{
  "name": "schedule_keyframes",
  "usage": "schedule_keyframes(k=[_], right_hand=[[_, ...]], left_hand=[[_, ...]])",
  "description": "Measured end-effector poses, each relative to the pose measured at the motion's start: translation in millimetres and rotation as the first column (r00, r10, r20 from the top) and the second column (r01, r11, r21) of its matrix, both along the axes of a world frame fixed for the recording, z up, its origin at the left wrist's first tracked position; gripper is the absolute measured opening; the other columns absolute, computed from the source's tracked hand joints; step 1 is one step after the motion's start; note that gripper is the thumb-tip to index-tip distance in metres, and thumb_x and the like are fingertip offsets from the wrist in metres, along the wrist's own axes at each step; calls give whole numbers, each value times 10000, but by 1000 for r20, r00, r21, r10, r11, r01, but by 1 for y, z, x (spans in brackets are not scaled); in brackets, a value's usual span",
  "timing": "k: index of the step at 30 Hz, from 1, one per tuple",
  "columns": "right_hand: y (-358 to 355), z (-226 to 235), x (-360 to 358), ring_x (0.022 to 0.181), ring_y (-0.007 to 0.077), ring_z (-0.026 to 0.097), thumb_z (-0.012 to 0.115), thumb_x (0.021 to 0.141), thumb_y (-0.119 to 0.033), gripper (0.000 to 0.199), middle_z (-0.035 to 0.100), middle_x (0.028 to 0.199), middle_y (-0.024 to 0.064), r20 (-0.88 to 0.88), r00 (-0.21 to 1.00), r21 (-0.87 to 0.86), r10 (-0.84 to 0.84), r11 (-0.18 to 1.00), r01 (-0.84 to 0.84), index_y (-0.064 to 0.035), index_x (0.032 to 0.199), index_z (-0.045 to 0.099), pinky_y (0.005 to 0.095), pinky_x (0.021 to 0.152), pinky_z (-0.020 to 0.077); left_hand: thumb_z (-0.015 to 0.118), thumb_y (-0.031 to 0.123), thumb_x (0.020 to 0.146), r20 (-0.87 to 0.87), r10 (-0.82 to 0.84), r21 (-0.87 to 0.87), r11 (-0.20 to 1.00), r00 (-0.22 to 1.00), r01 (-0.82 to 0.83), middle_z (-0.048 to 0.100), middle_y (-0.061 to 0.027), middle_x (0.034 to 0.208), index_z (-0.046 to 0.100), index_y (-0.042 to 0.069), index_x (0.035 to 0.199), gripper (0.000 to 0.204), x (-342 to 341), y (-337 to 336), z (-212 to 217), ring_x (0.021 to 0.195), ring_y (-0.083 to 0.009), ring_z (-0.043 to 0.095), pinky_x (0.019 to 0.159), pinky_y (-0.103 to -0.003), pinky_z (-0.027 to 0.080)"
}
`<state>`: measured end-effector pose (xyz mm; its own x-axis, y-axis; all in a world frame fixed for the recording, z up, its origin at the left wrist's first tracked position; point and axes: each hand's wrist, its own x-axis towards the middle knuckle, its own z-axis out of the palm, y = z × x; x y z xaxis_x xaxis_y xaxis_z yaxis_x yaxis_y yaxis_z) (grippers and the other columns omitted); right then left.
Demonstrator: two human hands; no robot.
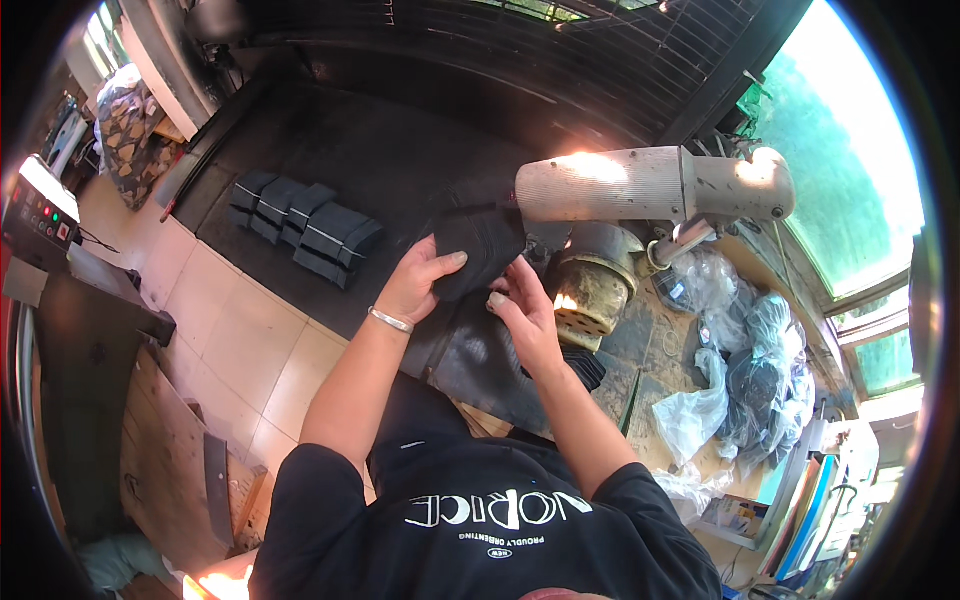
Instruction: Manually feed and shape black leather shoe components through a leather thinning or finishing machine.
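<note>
A stack of flat black pieces [470, 235] is held above the dark counter [370, 140] by the left hand [408, 288], its thumb pressed on the upper face and its fingers gripping the near left edge; a silver bracelet [390, 320] is worn on that wrist. The right hand [530, 312] is held at the stack's near right edge, thumb and fingers bent, and whether anything is pinched between them cannot be told. To the left, a row of dark bundles [305, 228] bound with pale bands is laid on the counter. Beyond the right hand, a pale cylindrical housing [605, 185] is set above a worn metal drum [592, 290], and farther right clear plastic bags [755, 355] are heaped, with dark contents seen through some
</note>
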<state>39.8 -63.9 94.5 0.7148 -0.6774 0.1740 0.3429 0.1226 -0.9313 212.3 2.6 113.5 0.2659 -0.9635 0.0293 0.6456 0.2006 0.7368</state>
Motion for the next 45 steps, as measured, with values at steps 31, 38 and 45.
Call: schedule_keyframes(k=[31,38,45], right_hand=[[-15,7,26,1081,136,538,556,879,-62,401,599,1162,76,182,983,197,13,979,-50,26,1268,519,292,997,384],[-1,-9,8,1266,211,454,574,893,-65,593,477,1378,138,5,997,142,-76,987,75,55,1430,353,333,1083,338],[11,-38,-15,1237,207,472,561,898,-38,586,470,1385,140,-119,992,104,-32,994,45,37,1438,347,336,1058,364]], left_hand=[[641,42,854,-20,-61,-42,997,998,60,585,-153,1270,476,-67,1295,483,3,6,-23,1164,-239,581,1028,-352,445],[663,32,846,56,79,24,996,995,-80,606,-113,1217,505,-36,1278,465,-6,-7,-14,1112,-181,585,985,-311,453],[657,42,853,129,58,93,993,990,-70,661,-92,1096,581,-25,1179,341,-6,-36,2,978,-147,633,902,-286,491]])
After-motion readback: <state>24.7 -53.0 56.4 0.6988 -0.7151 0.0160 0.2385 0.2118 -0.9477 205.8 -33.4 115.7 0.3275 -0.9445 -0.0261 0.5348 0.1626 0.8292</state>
